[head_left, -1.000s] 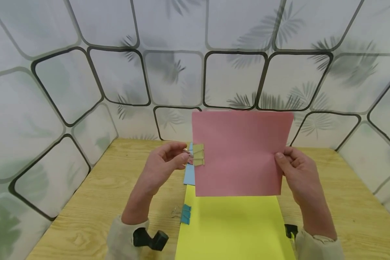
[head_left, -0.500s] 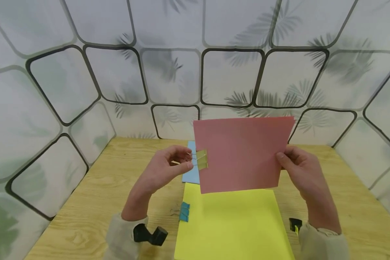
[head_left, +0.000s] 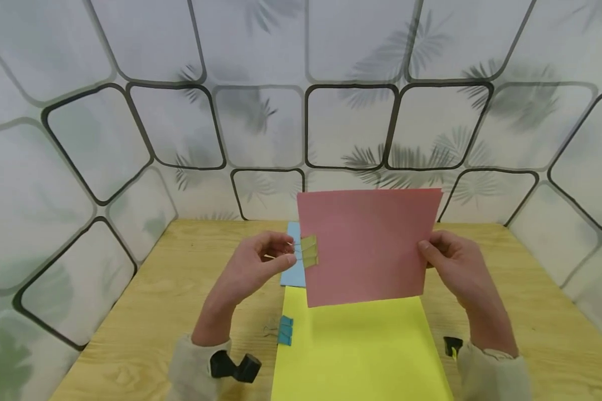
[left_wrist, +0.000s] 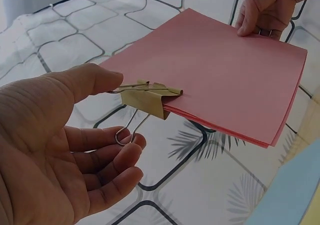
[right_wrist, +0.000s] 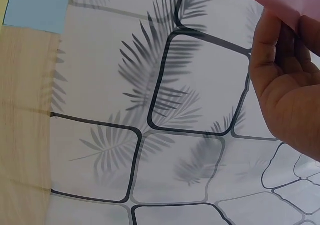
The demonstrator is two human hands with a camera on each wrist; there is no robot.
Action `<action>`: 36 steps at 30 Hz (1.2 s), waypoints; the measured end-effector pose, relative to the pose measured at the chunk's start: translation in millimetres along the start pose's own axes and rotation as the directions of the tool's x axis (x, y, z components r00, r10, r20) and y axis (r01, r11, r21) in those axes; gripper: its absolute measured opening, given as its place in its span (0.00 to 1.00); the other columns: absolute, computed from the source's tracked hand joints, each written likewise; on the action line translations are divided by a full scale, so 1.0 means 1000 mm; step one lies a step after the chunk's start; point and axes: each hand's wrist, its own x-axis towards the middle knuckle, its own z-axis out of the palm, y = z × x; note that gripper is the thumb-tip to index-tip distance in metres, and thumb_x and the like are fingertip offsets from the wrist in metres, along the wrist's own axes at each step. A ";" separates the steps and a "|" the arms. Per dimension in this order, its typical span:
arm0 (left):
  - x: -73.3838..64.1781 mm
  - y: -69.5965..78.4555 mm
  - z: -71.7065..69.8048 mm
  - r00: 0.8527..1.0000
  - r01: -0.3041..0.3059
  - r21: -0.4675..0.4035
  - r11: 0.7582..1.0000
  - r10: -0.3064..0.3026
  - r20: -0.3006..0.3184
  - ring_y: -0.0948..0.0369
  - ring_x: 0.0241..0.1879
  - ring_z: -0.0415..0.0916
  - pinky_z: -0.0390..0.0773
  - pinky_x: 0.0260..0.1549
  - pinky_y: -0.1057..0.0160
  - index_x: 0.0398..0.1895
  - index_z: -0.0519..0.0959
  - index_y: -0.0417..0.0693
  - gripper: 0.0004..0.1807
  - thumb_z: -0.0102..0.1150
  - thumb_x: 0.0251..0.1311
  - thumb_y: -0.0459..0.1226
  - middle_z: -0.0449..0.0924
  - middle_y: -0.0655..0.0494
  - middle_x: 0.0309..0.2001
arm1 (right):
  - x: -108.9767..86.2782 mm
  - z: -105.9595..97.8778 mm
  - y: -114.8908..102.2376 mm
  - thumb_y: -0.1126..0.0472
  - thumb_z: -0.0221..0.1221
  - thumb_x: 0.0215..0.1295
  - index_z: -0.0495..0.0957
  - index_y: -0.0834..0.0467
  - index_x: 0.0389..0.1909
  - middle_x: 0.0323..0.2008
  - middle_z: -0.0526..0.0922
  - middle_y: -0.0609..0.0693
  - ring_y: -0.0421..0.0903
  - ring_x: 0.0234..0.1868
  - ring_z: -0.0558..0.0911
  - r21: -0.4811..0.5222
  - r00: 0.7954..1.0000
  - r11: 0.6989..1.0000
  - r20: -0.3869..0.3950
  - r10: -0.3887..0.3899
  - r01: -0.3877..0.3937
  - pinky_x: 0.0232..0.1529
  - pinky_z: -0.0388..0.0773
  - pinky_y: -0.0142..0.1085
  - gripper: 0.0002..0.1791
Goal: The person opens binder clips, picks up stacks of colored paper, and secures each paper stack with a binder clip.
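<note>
A thin stack of pink paper [head_left: 366, 245] is held up above the table, its face toward the head camera. On its left edge sits a khaki-yellow binder clip [head_left: 309, 252]. My left hand [head_left: 253, 259] pinches the clip's wire handles; in the left wrist view the thumb [left_wrist: 100, 80] is on the upper handle and fingertips [left_wrist: 136, 142] are at the lower loop. The sheets' layered edges show beside the clip there. At the opposite edge, my right hand [head_left: 454, 259] pinches the paper, thumb in front and the other fingers mostly behind it.
Yellow paper [head_left: 361, 351] lies on the wooden table [head_left: 150, 312] below, a blue binder clip [head_left: 285, 330] on its left edge. Light blue paper [head_left: 292, 275] lies beyond it, partly behind the pink stack. Patterned white fabric [head_left: 261, 128] walls the table's back and sides.
The pink stack has come down a little and tilted slightly, both hands moving with it. The grip on the clip and on the paper's right edge continues. The head view has shifted slightly.
</note>
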 end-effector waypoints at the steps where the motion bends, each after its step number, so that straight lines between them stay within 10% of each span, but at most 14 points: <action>1: 0.000 0.000 0.001 1.000 0.003 -0.002 1.000 -0.003 0.003 0.56 0.46 0.78 0.77 0.49 0.53 0.57 0.77 0.41 0.19 0.63 0.66 0.37 0.81 0.49 0.47 | 0.000 -0.001 0.001 0.63 0.53 0.75 0.78 0.72 0.48 0.29 0.83 0.41 0.37 0.30 0.81 -0.006 1.000 1.000 0.008 0.006 -0.006 0.35 0.81 0.30 0.14; 11: 0.013 -0.009 0.024 0.990 0.045 0.026 0.999 -0.049 0.133 0.56 0.45 0.76 0.77 0.43 0.57 0.57 0.78 0.44 0.19 0.61 0.67 0.43 0.80 0.52 0.46 | -0.003 -0.026 0.022 0.61 0.52 0.76 0.78 0.70 0.49 0.38 0.83 0.58 0.36 0.32 0.81 -0.144 0.994 0.989 0.108 0.032 -0.016 0.35 0.82 0.33 0.15; 25: 0.056 0.008 0.084 0.941 0.049 0.102 0.994 -0.080 0.328 0.63 0.46 0.76 0.77 0.47 0.61 0.57 0.78 0.45 0.21 0.60 0.66 0.46 0.80 0.59 0.46 | -0.010 -0.094 0.066 0.63 0.53 0.75 0.80 0.66 0.45 0.30 0.82 0.44 0.33 0.30 0.75 -0.294 0.993 0.955 0.116 0.002 0.033 0.28 0.73 0.32 0.11; 36: 0.077 0.009 0.135 0.928 0.036 0.134 0.990 -0.083 0.363 0.65 0.46 0.76 0.78 0.45 0.65 0.58 0.78 0.42 0.24 0.61 0.65 0.48 0.80 0.57 0.49 | -0.010 -0.129 0.095 0.59 0.53 0.76 0.78 0.72 0.50 0.40 0.84 0.58 0.27 0.34 0.72 -0.398 0.979 0.912 0.124 0.164 -0.103 0.31 0.74 0.33 0.18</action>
